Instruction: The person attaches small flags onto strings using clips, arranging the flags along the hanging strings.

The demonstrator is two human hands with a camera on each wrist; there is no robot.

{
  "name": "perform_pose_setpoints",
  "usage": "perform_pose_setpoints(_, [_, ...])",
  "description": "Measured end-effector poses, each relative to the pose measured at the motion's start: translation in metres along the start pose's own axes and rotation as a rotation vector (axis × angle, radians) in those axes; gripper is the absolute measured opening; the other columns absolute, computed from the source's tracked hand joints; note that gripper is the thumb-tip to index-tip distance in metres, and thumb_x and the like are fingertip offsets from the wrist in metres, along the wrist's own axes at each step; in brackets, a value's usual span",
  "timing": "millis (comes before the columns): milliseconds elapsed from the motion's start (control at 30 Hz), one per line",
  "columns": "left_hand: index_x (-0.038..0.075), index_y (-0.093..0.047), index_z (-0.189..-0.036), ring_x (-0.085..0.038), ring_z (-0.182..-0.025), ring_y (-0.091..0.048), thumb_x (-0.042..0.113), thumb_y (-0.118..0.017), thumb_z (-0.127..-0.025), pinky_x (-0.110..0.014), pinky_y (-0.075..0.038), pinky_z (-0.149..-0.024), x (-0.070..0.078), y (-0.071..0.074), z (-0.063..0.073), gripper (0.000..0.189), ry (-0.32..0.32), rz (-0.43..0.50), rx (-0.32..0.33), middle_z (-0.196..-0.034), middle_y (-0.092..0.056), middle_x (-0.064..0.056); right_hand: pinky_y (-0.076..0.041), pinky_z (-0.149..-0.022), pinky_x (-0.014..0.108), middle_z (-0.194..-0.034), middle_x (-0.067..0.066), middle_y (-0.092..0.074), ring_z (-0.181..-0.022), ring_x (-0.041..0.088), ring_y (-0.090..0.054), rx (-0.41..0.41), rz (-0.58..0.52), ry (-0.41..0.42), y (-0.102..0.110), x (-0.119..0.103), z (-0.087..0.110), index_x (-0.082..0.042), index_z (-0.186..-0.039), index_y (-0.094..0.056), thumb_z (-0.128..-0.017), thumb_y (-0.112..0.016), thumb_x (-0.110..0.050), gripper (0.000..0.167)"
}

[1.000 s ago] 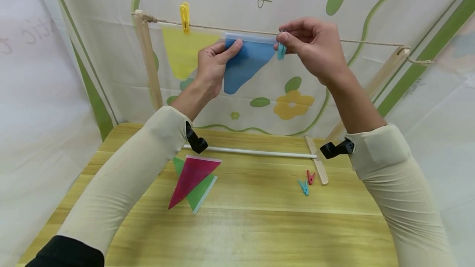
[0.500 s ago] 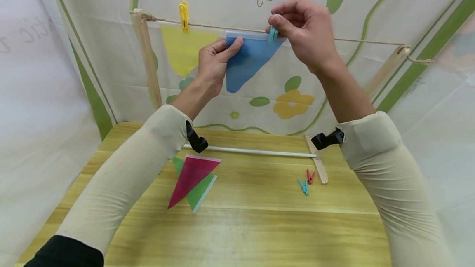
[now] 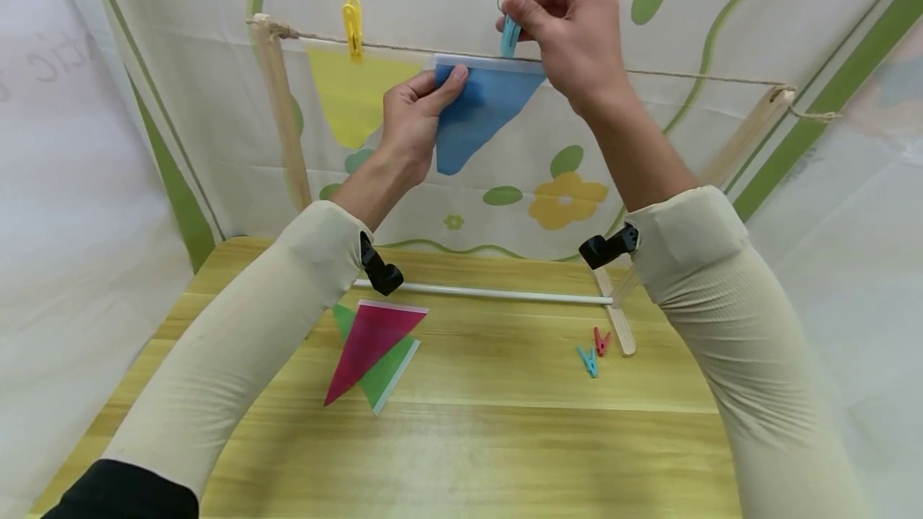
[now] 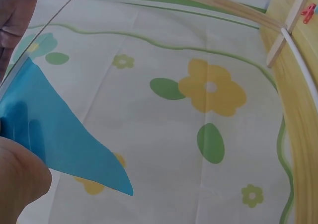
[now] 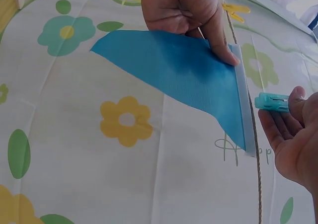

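Note:
A blue pennant flag (image 3: 483, 106) with a white top strip lies along a twine string (image 3: 692, 77). My left hand (image 3: 417, 114) pinches its upper left part, thumb in front. Just above the strip, my right hand (image 3: 570, 30) pinches a light blue clothespin (image 3: 510, 37) by its top end. In the right wrist view the clothespin (image 5: 272, 102) points at the string, with a small gap between them. To the left hangs a yellow flag (image 3: 346, 94), held on the string by a yellow clothespin (image 3: 352, 29).
Wooden posts (image 3: 280, 102) carry the string at both ends, with a white rod (image 3: 497, 293) low between them. On the wooden table (image 3: 505, 455) lie a magenta flag (image 3: 375, 347) over a green flag (image 3: 392, 371), plus a red clothespin (image 3: 602, 340) and another blue clothespin (image 3: 588, 360).
My right hand has moved left and up with the clothespin, from the flag's right corner to above its top strip. My left hand keeps its grip on the blue flag, almost still.

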State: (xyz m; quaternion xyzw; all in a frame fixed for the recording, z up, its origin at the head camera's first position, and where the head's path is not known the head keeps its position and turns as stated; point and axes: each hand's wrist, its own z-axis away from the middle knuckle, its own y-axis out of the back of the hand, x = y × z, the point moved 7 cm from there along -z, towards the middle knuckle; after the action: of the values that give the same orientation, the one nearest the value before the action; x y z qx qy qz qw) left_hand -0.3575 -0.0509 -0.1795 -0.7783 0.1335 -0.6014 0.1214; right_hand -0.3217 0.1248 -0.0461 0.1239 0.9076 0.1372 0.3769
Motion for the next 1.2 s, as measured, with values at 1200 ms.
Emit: perform_pose_setpoints(1200, [0.009, -0.086, -0.129, -0.021, -0.144, -0.065, 0.032, -0.082, -0.106, -0.045, -0.048, -0.131, -0.002, -0.003, 0.0, 0.032, 0.029, 0.047, -0.01, -0.145, -0.076, 0.001, -0.057, -0.085, 0.018, -0.092, -0.012, -0.077, -0.082, -0.006, -0.068, -0.063, 0.303, -0.003, -0.024, 0.001, -0.005, -0.004, -0.118, -0.084, -0.111, -0.076, -0.025, 0.023])
